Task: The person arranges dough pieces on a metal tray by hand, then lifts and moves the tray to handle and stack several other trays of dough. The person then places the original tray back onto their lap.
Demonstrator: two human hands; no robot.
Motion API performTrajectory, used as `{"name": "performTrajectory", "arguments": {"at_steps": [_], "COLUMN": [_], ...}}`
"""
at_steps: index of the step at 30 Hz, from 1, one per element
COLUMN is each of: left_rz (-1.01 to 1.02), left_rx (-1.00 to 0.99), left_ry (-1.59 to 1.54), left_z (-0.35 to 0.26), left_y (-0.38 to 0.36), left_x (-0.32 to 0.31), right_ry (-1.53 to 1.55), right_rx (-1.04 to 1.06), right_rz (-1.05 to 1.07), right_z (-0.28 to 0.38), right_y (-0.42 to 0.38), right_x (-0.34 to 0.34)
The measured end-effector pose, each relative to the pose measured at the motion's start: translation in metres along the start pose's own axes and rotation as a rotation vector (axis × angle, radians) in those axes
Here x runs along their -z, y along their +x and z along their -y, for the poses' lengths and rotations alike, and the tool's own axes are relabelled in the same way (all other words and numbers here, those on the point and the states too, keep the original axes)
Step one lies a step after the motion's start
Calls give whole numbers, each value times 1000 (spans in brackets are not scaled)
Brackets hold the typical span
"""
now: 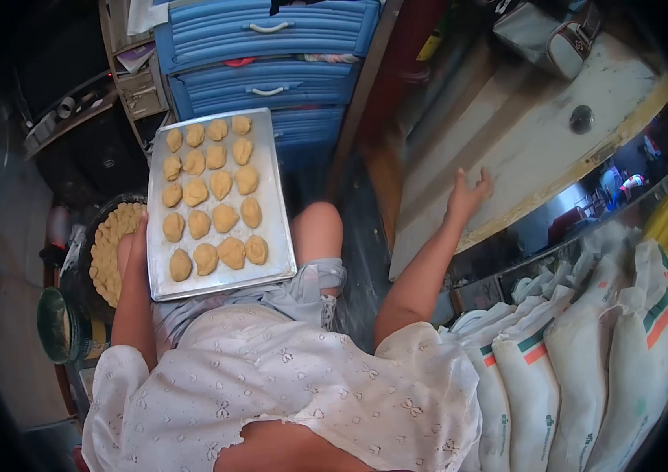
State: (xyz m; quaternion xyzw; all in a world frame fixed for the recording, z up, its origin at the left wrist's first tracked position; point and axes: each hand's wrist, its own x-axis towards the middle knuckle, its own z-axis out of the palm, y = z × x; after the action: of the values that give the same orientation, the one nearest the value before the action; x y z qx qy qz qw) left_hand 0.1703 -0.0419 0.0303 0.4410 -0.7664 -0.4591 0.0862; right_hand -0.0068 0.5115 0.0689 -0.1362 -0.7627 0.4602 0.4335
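Note:
A metal baking tray (280, 228) rests across my lap, tilted, with rows of yellowish dough balls (221, 184) on it. My left hand (136, 245) is closed on the tray's left edge, its fingers partly hidden beneath. Right beside that hand stands a dark round tub (96, 305) full of smaller dough pieces (107, 250). Out to the right, my right hand (469, 195) is raised with fingers spread and holds nothing. In this view it overlaps a pale, worn panel (507, 157).
Blue plastic drawers (263, 59) stand beyond the tray. Several white sacks (527, 366) line the right side, close to my right elbow. A green bucket (55, 324) sits at the left. On the panel are a dark round object (582, 119) and a grey bag (535, 39).

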Motion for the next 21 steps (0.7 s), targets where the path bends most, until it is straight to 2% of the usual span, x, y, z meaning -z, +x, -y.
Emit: {"name": "performTrajectory", "arguments": {"at_steps": [5,7,14,17,19,21], "left_rz": [-19,-8,-2,15,-62,-43], "left_rx": [-49,-51,-90,-87,-52,-73], "left_ry": [7,43,-1,70,71,39], "left_z": [10,11,9,13,13,12], "left_y": [3,2,-1,7,6,0], "left_x": [0,1,-2,-2,-3,-2], "right_ry": [-30,21,100,95,60,74], "right_rx": [51,14,40,37,50,40], "right_rz": [-112,-31,-29,-9,-14,-14], "right_z": [-18,-9,-13,-10,1,4], "right_y": [10,9,9,4,-2,-5], "right_x": [-9,-9,-21,-22,-21,-22]}}
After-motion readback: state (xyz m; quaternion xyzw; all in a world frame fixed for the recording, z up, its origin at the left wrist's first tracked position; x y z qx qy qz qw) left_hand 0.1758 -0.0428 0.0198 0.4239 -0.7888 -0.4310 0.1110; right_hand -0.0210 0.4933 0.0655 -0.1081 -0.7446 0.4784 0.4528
